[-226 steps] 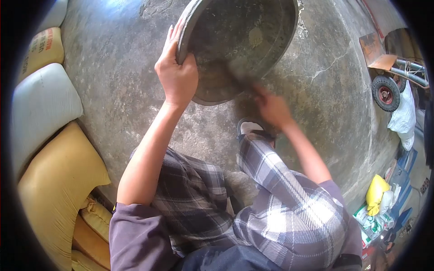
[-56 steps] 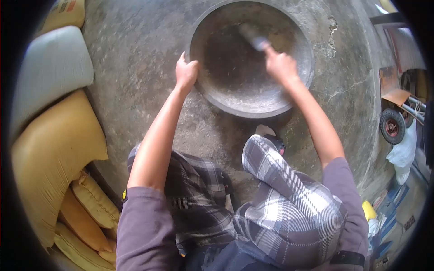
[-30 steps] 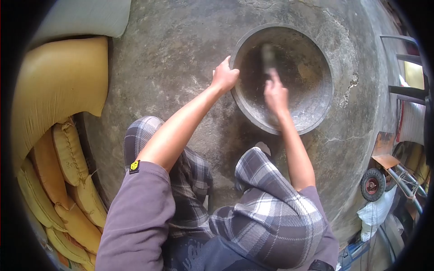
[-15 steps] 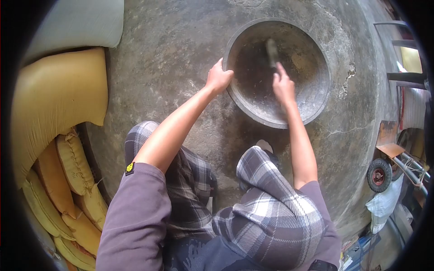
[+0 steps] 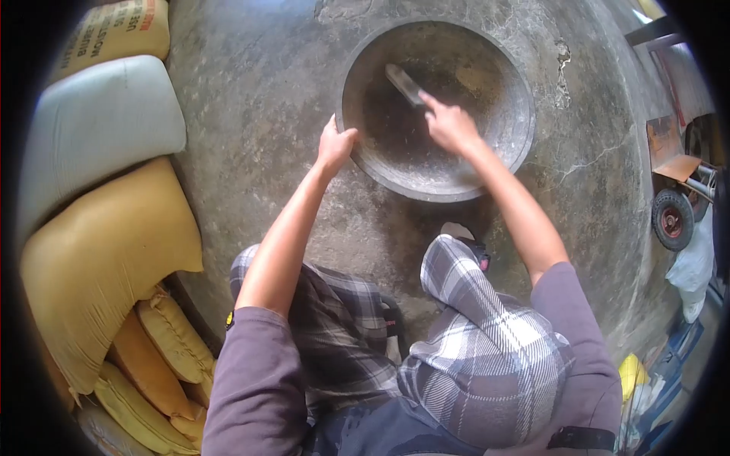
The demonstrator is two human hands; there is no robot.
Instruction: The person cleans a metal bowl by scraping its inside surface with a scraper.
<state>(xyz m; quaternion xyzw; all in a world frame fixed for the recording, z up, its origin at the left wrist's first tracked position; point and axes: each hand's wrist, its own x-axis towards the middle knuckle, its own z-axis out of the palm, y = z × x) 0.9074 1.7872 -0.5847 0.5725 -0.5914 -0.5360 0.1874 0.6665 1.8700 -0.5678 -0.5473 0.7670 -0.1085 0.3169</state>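
A wide, round, dark grey basin (image 5: 511, 156) rests on the concrete floor in front of me, its inside stained brown and scuffed. My left hand (image 5: 333, 147) grips its left rim, thumb and fingers closed on the edge. Inside the basin, my right hand (image 5: 452, 128) is closed around a short, narrow, flat-headed hand tool (image 5: 403, 83). The tool's pale head points up and left over the basin's inner surface. Motion blur hides whether it is a brush or a scraper, and whether its head touches the basin.
Filled sacks are stacked along the left, among them a yellow sack (image 5: 114, 251) and a pale grey sack (image 5: 114, 114). On the right stands a hand truck with a black wheel (image 5: 673, 219), beside a white bag (image 5: 692, 258). The concrete floor (image 5: 258, 99) has cracks.
My right hand has swung the tool leftward across the basin, and its head now tilts further left. My left hand stays on the rim. The view has shifted, showing more sacks.
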